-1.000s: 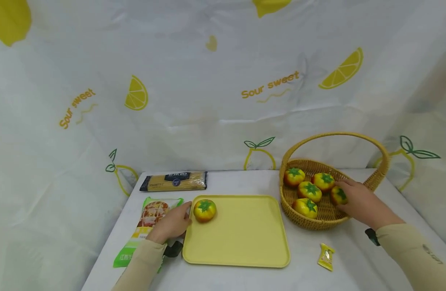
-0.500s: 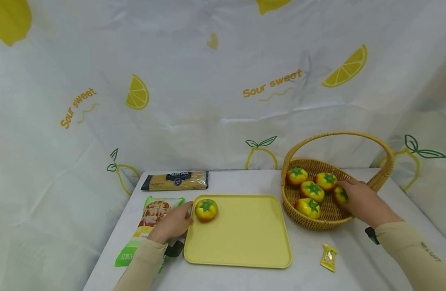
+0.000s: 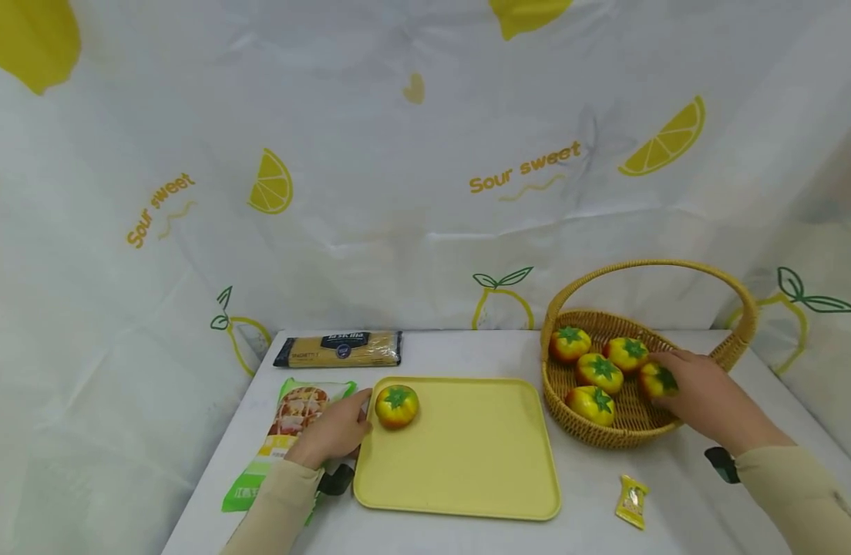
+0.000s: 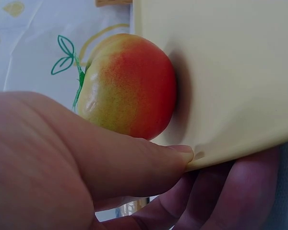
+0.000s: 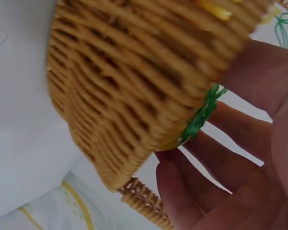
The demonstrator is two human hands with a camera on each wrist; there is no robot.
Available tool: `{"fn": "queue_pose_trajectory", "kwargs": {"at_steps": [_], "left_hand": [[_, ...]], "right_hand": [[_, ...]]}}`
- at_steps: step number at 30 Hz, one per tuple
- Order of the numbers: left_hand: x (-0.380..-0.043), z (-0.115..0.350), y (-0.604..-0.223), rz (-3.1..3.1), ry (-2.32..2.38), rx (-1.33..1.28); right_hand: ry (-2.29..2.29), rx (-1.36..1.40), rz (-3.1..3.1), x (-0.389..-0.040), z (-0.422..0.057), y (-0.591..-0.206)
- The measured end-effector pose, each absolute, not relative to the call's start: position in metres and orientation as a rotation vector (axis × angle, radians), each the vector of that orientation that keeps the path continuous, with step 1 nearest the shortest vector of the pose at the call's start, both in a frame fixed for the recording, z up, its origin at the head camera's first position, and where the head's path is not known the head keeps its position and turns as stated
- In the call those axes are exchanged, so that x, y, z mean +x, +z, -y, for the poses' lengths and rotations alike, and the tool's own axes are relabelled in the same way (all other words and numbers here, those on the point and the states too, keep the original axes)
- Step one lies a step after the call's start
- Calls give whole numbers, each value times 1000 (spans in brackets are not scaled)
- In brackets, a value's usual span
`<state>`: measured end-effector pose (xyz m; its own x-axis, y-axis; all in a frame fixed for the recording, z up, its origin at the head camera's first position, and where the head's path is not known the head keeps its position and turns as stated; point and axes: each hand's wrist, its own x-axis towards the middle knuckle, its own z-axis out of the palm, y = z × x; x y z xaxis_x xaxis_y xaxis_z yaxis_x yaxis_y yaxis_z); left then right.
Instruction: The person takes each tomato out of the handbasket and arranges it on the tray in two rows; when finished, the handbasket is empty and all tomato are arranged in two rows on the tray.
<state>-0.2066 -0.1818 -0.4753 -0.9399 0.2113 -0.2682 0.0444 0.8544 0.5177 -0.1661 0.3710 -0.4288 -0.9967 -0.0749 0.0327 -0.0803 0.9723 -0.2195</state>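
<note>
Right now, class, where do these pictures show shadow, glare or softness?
Left wrist: a shadow darkens the yellow tray beside the red-and-yellow fruit, which has a small pale highlight; right wrist: the nearest weave of the wicker basket looks slightly soft; head: fairly even light, with glints on the spaghetti pack.

Left arm (image 3: 271, 505) and right arm (image 3: 800, 497) reach forward, both slanting inward, beige sleeves (image 3: 288, 487) ending near wrists (image 3: 750, 438). Left hand (image 3: 334, 432) pinches: thumb (image 4: 134, 165) laid across top, other fingers (image 4: 252, 187) curled underneath. Right hand (image 3: 710, 402) grips, its back showing in head view; right fingers (image 5: 221, 160) bent, gaps between them, 1 digit partly hidden in right wrist view. 2 hands bare, well apart.
</note>
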Motion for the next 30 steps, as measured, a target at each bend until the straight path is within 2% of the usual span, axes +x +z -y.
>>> {"fn": "queue_pose_trajectory", "kwargs": {"at_steps": [9,18,30], "left_hand": [[-206,182,-475,-2709,763,204],[-205,181,-474,-2722,758,211],[-207,182,-476,-2731,748,256]], "right_hand": [[520,101,3066,-154,-348,-409],[704,230,2899,-148,-296,-398],[932,395,2789,-160,-218,-417]]}}
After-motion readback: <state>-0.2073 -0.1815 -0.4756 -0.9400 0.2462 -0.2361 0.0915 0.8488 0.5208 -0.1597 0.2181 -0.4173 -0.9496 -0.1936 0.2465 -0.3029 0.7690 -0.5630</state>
